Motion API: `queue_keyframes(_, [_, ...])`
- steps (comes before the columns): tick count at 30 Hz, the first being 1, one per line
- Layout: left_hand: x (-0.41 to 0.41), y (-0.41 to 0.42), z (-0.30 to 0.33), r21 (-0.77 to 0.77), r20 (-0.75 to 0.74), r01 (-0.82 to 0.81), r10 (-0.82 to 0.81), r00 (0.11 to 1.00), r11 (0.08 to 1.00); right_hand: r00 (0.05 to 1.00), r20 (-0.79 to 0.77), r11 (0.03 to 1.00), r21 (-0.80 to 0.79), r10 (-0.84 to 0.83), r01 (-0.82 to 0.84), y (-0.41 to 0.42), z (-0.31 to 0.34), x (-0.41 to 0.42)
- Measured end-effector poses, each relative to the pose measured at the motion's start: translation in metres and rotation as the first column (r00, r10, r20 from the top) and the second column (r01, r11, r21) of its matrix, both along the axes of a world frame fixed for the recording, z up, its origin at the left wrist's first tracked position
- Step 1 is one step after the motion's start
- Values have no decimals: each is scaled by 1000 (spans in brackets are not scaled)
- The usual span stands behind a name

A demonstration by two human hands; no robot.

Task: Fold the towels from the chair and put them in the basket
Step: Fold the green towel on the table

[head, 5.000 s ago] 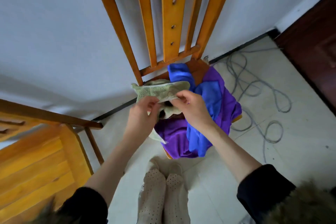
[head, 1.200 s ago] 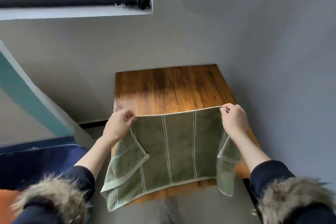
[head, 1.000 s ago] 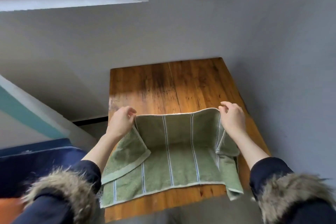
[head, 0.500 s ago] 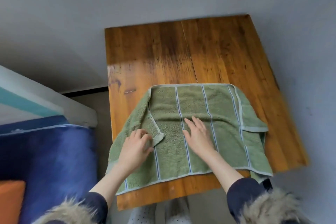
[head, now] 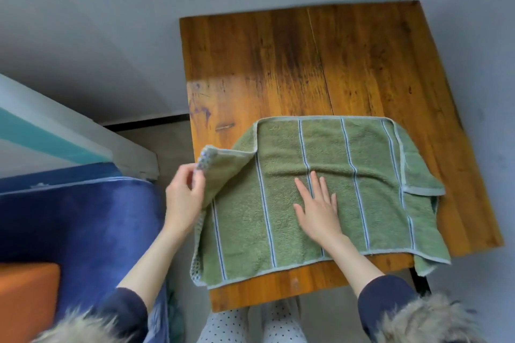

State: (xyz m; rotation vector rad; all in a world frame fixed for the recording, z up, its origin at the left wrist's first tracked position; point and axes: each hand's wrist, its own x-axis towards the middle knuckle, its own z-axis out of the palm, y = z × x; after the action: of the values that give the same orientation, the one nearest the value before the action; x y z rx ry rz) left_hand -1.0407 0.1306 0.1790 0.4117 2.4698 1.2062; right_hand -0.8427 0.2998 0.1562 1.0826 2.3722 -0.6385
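A green towel [head: 348,164] with thin pale stripes lies spread over the near half of a small wooden table [head: 292,64]. Its right end is folded back on itself and droops over the table's right edge. My left hand [head: 184,198] pinches the towel's left corner and holds it lifted just past the table's left edge. My right hand [head: 317,206] rests flat, fingers spread, on the middle of the towel. The chair and the basket are out of view.
A blue upholstered seat [head: 78,231] with an orange cushion [head: 25,295] stands left of the table. A grey wall runs behind the table and to its right. A white and teal panel [head: 55,131] leans at the left. My legs show below the table's near edge.
The towel came from the chair and was laid on the table. In the last half second my left hand pulled the folded-in left corner outward and up; my right hand stayed flat on the middle.
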Motion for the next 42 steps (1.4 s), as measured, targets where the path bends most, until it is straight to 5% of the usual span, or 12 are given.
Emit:
queue_keyframes(5, [-77,-15,-3,-86,133,-235,245,960,968,1000,9,1000,28,3,-3,-3,-1,-1])
queue_keyframes(7, [-89,-13,-10,-193,68,-238,255,965,952,1000,-16,998,56,-25,26,-4,-2,-4])
queue_keyframes(12, [-60,15,-20,-285,-246,174,-247,937,943,981,-169,960,247,-92,133,-6,1,-18])
queue_keyframes(17, [-33,49,-43,-510,-164,474,-622,765,718,972,-234,955,293,18,53,10,-3,-38])
queue_keyframes(26, [-55,61,-72,-700,-153,429,-706,692,571,995,-46,970,233,87,-74,53,-30,-64])
queue_keyframes(32, [-26,70,-64,-686,-135,419,-670,730,595,970,-240,991,136,29,4,59,-16,-46])
queue_keyframes(38, [57,99,-52,-651,-144,513,-754,640,560,891,-446,949,237,-83,207,83,8,31])
queue_keyframes(42, [116,138,-51,-646,-152,588,-837,525,486,900,-397,881,342,-178,326,118,12,103])
